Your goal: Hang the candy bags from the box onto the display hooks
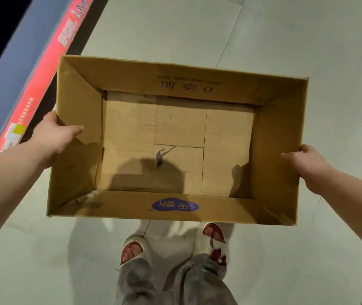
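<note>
An open brown cardboard box (277,150) hangs in the air in front of me, above the floor. Its inside is bare; no candy bags show in it. Purple print marks the near and far inner walls. My left hand (55,134) grips the box's left wall, thumb lying inside and fingers outside. My right hand (305,160) grips the right wall the same way, thumb over the rim. No display hooks are in view.
A shelf base with a red printed strip (43,80) and a blue-grey edge runs diagonally along the left. Pale floor tiles (285,36) lie all around. My feet in white slippers (213,236) stand just below the box.
</note>
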`<state>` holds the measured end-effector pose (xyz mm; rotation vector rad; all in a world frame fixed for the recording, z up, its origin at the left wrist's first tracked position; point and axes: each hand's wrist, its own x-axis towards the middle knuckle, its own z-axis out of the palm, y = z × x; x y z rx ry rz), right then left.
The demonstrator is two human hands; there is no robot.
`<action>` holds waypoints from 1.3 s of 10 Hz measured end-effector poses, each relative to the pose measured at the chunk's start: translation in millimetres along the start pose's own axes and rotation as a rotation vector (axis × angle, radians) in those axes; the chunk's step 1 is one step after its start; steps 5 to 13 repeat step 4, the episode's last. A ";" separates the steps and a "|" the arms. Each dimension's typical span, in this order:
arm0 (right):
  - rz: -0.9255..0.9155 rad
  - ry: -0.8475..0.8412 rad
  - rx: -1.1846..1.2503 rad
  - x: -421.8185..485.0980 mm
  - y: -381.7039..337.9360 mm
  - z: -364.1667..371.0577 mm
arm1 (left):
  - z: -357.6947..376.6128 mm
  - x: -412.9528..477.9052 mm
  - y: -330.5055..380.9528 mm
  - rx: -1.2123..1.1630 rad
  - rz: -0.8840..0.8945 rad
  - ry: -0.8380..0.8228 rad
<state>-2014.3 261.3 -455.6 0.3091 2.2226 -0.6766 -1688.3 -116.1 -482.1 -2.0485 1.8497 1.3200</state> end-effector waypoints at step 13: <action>-0.061 -0.065 -0.143 -15.8 7.9 21.3 | 26.8 -32.4 12.0 0.205 0.064 -0.052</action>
